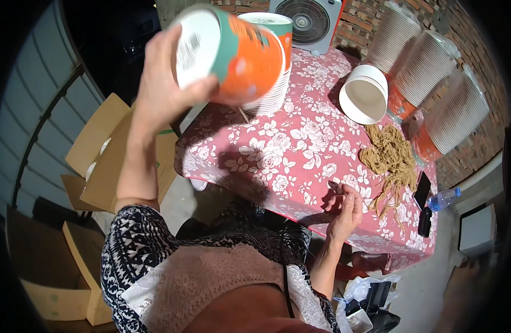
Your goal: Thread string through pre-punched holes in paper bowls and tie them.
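Tub (250,61), orange and green and slightly blurred, is held up over the far left part of the flowered table (300,166). The left hand (164,91) grips it at the base end. It lies tipped on its side, its long axis running roughly left to right: white base facing left, rim end pointing right. Behind it stands an upright stack (273,99). The right hand (346,215), fingers loosely curled and parted, is at the near table edge, near tan twine (386,151).
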### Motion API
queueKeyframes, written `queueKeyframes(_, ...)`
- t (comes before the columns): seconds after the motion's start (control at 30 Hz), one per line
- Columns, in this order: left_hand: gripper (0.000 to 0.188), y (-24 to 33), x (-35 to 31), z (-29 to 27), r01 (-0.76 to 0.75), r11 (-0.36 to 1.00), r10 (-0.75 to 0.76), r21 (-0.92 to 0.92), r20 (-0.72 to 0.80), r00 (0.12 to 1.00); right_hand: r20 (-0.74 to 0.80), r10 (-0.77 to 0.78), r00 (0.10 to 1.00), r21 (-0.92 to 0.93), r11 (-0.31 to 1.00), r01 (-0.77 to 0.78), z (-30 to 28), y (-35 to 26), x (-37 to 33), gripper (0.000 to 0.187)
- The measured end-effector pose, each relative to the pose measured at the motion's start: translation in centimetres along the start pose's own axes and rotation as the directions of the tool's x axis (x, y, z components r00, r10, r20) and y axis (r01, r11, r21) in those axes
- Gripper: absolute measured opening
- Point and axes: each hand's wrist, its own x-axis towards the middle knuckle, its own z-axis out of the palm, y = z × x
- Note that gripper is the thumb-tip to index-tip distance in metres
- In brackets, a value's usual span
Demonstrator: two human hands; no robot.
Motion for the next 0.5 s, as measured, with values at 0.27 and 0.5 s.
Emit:
queueKeyframes(0.27, 0.052, 3.3, 13.3, 0.7, 0.100, 0.976, -0.070, -0.195, 0.157, 0.985, 0.119, 0.053, 0.992, -0.023, 0.998, -0.050, -0.3, 0.3, 0.1, 0.024)
queueKeyframes(0.5, 0.066, -1.1, 20.2, 14.8, 0.099, 0.982, -0.158, 0.163, 0.404, 0.901, 0.087, 0.046, 0.995, -0.091, 0.995, -0.039, -1.4, 0.2, -0.5, 0.021)
